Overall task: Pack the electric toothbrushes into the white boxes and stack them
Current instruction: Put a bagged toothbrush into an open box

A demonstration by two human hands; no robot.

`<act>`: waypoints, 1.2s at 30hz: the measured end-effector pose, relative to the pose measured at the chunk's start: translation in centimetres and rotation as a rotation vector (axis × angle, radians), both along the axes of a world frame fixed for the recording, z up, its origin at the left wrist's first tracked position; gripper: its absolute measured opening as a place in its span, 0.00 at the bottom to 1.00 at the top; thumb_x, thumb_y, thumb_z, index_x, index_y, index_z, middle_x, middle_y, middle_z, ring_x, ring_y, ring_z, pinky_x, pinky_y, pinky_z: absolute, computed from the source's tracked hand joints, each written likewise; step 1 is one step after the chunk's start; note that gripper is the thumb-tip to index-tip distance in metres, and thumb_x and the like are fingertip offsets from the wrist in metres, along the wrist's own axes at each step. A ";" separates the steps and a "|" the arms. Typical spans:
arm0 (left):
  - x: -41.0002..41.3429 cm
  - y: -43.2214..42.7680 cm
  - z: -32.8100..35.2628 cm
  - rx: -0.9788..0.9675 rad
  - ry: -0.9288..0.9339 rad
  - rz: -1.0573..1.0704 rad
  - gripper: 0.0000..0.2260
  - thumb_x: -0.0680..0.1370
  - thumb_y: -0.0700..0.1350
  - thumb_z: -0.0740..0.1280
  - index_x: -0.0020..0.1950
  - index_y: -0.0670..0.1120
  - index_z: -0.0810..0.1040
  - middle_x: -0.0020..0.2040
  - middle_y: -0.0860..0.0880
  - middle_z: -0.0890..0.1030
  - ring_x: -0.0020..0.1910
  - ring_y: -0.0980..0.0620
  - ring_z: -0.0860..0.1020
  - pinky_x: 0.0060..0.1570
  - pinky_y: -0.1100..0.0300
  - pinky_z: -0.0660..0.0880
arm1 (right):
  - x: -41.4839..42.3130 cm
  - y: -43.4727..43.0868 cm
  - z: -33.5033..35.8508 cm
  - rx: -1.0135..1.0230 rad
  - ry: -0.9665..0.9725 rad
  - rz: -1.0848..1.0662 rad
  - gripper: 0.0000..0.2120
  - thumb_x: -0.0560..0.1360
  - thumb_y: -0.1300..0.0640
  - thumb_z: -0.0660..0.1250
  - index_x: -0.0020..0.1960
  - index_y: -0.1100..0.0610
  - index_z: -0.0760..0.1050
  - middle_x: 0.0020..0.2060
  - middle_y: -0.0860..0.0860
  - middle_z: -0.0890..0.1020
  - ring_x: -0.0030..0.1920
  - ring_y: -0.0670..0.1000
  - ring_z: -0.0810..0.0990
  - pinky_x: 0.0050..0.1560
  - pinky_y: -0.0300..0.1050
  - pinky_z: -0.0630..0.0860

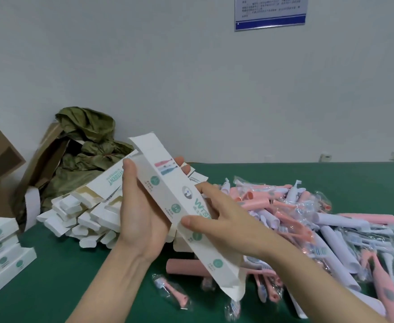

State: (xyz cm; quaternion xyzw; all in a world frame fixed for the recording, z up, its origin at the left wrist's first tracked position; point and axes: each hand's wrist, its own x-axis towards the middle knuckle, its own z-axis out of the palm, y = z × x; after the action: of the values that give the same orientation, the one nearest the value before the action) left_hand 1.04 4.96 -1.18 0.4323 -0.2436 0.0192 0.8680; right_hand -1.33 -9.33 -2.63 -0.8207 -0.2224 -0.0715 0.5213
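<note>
Left of the toothbrush heap (308,220), left hand (142,213) and right hand (226,220) have a closed grip on one open-ended white box (175,199); few stacked boxes (0,257) farther left, heap mostly unpacked.

head-worn view, looking down, close over table (79,271)

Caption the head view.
Left hand and right hand hold a long white cardboard box near piled pink and white toothbrushes.

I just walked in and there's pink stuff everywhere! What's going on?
A person's left hand and right hand hold one long white box above the green table, its top flap open. Pink and white toothbrushes lie heaped on the right, open boxes pile behind, and closed boxes are stacked on the left.
</note>
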 end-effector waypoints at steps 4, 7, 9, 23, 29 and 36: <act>0.0 0.1 1.7 -0.019 -0.059 0.171 0.22 0.79 0.59 0.51 0.55 0.48 0.78 0.47 0.48 0.84 0.47 0.51 0.82 0.42 0.59 0.78 | -0.2 0.4 -0.1 -0.083 -0.083 -0.051 0.25 0.75 0.37 0.61 0.67 0.48 0.66 0.58 0.41 0.77 0.55 0.45 0.78 0.53 0.49 0.79; -0.3 0.1 3.0 0.052 -0.229 0.332 0.14 0.74 0.53 0.53 0.53 0.52 0.74 0.45 0.50 0.83 0.47 0.51 0.81 0.43 0.59 0.76 | -0.2 0.5 0.0 0.021 -0.154 -0.181 0.30 0.73 0.33 0.50 0.70 0.46 0.65 0.65 0.39 0.72 0.62 0.37 0.70 0.66 0.42 0.68; -1.0 -0.2 3.4 0.216 -0.429 0.482 0.10 0.75 0.49 0.55 0.49 0.57 0.74 0.43 0.55 0.81 0.43 0.56 0.79 0.43 0.63 0.74 | -0.2 0.5 0.5 0.196 -0.163 -0.214 0.25 0.74 0.30 0.49 0.64 0.40 0.70 0.61 0.36 0.75 0.61 0.35 0.71 0.66 0.40 0.67; -2.3 -3.0 -0.5 0.815 -0.554 0.691 0.24 0.65 0.51 0.73 0.59 0.61 0.71 0.52 0.64 0.78 0.52 0.68 0.74 0.46 0.79 0.66 | 0.1 -0.6 0.7 0.170 -0.451 -0.239 0.21 0.79 0.47 0.53 0.69 0.48 0.70 0.50 0.31 0.77 0.54 0.29 0.74 0.55 0.26 0.68; -1.5 -3.0 -1.0 0.888 -0.576 0.802 0.27 0.61 0.45 0.76 0.60 0.53 0.79 0.50 0.60 0.73 0.51 0.67 0.71 0.47 0.79 0.65 | 0.6 -0.5 0.1 0.234 -0.439 -0.337 0.17 0.78 0.50 0.51 0.60 0.48 0.74 0.45 0.37 0.80 0.46 0.36 0.78 0.42 0.30 0.73; -1.6 -2.3 -1.4 0.796 -0.517 0.821 0.26 0.59 0.47 0.76 0.54 0.64 0.75 0.46 0.59 0.73 0.47 0.66 0.72 0.43 0.78 0.67 | 0.7 -0.4 -0.1 0.075 -0.460 -0.275 0.16 0.78 0.50 0.52 0.62 0.41 0.71 0.50 0.44 0.82 0.48 0.42 0.78 0.45 0.36 0.75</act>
State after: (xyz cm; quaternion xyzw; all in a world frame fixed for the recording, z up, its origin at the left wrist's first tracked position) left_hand -0.52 2.64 -2.55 0.7620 -0.2481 0.3627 0.4757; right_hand -0.63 -9.70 -2.73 -0.7857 -0.2185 -0.3344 0.4724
